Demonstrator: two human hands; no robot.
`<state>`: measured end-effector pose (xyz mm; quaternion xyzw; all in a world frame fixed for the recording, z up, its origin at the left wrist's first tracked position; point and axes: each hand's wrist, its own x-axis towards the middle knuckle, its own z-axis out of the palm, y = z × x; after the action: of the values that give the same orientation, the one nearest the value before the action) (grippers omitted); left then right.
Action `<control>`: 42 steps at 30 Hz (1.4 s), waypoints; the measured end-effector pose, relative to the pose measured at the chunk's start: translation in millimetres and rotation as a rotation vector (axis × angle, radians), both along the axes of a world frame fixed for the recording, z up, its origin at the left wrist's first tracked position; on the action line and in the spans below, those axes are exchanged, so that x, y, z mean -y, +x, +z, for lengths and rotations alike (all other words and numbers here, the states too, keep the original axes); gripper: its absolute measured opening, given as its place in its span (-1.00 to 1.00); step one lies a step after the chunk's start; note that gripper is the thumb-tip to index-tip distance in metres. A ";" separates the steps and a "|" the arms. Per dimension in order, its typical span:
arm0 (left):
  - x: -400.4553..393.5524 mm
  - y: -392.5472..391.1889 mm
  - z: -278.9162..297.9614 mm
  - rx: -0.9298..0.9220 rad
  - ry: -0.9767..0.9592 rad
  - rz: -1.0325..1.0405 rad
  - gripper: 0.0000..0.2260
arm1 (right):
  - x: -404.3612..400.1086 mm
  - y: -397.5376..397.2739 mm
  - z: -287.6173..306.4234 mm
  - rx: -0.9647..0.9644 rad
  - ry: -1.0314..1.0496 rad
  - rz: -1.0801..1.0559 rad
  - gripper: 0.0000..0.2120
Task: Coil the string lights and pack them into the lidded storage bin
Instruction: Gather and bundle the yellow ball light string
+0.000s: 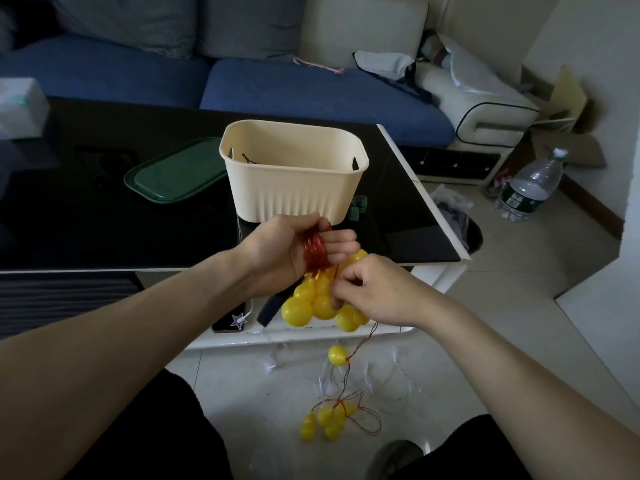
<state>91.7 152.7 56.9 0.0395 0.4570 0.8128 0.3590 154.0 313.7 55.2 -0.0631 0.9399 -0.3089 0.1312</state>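
Green lid lies on the black table at nine o'clock of the cream bin; left hand grips red wire coils; right hand pinches yellow bulbs; more bulbs lie on the floor at six o'clock.

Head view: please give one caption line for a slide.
Left hand holds coiled wire; right hand gathers bulbs before bin.

One head-worn view looks forward and down, close over both forearms. It faces the table's near right corner, sofa beyond.
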 end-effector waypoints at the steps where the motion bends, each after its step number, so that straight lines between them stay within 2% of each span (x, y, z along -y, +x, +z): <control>1: -2.0 1.0 0.5 -0.019 0.030 0.012 -0.72 | 1.4 0.2 1.0 -0.013 -0.006 -0.001 -0.73; 3: -5.4 3.3 2.3 -0.072 0.036 0.010 -0.70 | 3.8 0.4 0.5 -0.042 -0.028 0.005 -0.73; 8: -6.0 2.8 -6.1 -0.227 -0.114 -0.001 -0.64 | 11.5 4.9 -4.4 -0.062 -0.011 0.030 -0.71; 14: -5.9 2.8 -19.5 -0.349 -0.415 -0.033 -0.78 | 9.5 5.6 -2.9 -0.098 -0.008 0.035 -0.75; 17: -7.7 6.0 -22.7 -0.496 -0.632 -0.055 -0.74 | 1.9 3.3 3.7 -0.072 -0.084 -0.043 -0.84; 21: -12.1 12.3 -13.2 -0.604 -0.748 -0.113 -0.67 | 4.3 4.7 6.1 -0.058 -0.106 -0.041 -0.80; 24: -12.9 15.2 -7.2 -0.664 -0.742 -0.177 -0.60 | 6.0 4.7 5.7 -0.058 -0.145 -0.056 -0.78; 28: -8.4 11.6 -10.5 -0.712 -0.835 -0.167 -0.70 | -3.7 1.4 8.2 -0.082 -0.207 -0.145 -0.73; 30: -5.8 10.0 -12.5 -0.678 -0.815 -0.213 -0.71 | -12.1 -0.1 10.1 -0.028 -0.241 -0.143 -0.66; 32: -4.0 9.6 -12.0 -0.650 -0.790 -0.275 -0.69 | -19.0 -0.7 9.5 0.018 -0.242 -0.085 -0.66; 35: -2.4 11.2 -10.7 -0.669 -0.819 -0.342 -0.67 | -22.4 -2.3 4.2 0.000 -0.247 -0.028 -0.73; 42: 11.3 6.9 -9.6 -0.552 -0.795 -0.540 -0.64 | -12.6 -4.1 -7.1 -0.030 -0.233 0.010 -0.74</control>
<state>98.6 141.4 47.3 0.2285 0.7794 0.4162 0.4088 149.9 326.3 48.0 -0.0874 0.8991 -0.4145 0.1105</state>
